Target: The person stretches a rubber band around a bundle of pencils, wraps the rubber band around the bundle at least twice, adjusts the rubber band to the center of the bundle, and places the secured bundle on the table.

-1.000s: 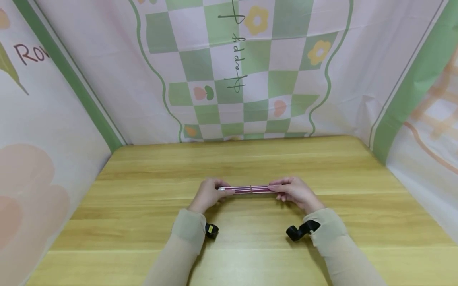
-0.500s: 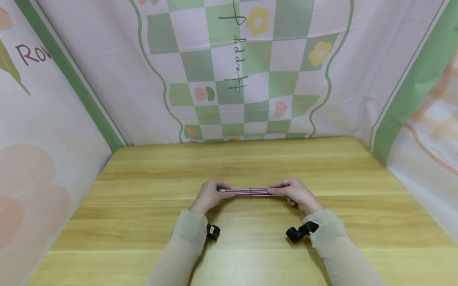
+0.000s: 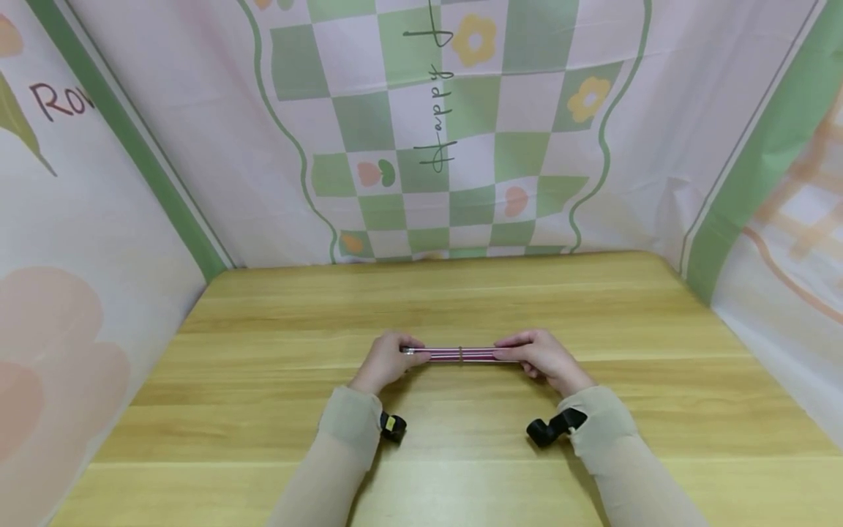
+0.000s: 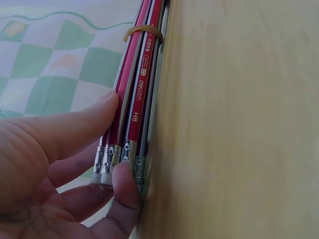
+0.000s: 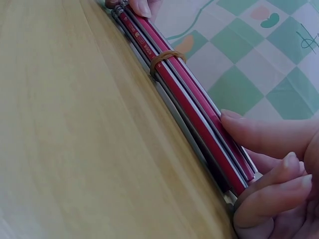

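A bundle of red striped pencils point(image 3: 477, 354) lies crosswise between both hands, low over the wooden table. Round its middle runs a tan rubber band point(image 4: 143, 33). My left hand point(image 3: 387, 360) pinches the end with the metal ferrules and white erasers point(image 4: 105, 178), thumb on the near side. At the other end, my right hand point(image 3: 543, 359) grips the bundle between thumb and fingers. In the right wrist view the thumb point(image 5: 269, 134) presses on the pencils, and the fingers point(image 5: 271, 204) curl about their ends. Whether the bundle touches the tabletop is hard to tell.
The wooden table point(image 3: 454, 468) spreads out on all sides of the hands. A cloth with green checks point(image 3: 421, 146) hangs behind its far edge, with more printed cloth at left and right. Black wrist cameras point(image 3: 556, 427) sit on both cuffs.
The pencil bundle and both hands have come down slightly toward the person. The bundle has rolled a little in the fingers, so its stripes show differently. Both hands keep hold of it.
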`<state>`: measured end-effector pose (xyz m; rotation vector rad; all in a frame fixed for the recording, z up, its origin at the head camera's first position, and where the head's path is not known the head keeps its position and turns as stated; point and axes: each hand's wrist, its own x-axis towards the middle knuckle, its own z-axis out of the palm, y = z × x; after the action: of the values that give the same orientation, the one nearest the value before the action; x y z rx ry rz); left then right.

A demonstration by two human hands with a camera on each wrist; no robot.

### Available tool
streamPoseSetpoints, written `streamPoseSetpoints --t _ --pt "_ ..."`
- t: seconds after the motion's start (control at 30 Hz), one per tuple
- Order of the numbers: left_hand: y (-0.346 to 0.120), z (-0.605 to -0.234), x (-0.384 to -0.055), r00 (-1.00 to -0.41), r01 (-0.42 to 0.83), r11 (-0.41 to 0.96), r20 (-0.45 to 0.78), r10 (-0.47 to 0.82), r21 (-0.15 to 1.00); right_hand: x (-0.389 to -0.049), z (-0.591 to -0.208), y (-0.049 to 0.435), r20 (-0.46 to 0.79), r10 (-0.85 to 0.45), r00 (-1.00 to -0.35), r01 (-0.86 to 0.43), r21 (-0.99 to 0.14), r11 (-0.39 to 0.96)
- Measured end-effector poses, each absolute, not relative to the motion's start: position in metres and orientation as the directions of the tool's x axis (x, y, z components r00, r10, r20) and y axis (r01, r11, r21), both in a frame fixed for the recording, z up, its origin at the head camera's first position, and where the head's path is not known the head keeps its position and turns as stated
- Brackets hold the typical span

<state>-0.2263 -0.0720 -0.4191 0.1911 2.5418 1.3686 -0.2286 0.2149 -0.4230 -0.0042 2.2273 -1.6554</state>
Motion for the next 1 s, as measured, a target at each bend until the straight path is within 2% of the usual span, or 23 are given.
streamPoseSetpoints --t 0.7,1.0 --pt "-0.074 -0.419 -0.226 -0.967 -0.018 0.566 -0.158 0.2 0.824 -0.233 -0.409 0.231 -0.263 -0.244 -0.933 0.223 -0.958 0.179" --pt "-0.075 -0.415 -0.227 -0.967 -0.005 0.56 -0.147 0.208 0.828 -0.23 -0.394 0.236 -0.216 -0.183 -0.959 0.183 -0.966 0.183"
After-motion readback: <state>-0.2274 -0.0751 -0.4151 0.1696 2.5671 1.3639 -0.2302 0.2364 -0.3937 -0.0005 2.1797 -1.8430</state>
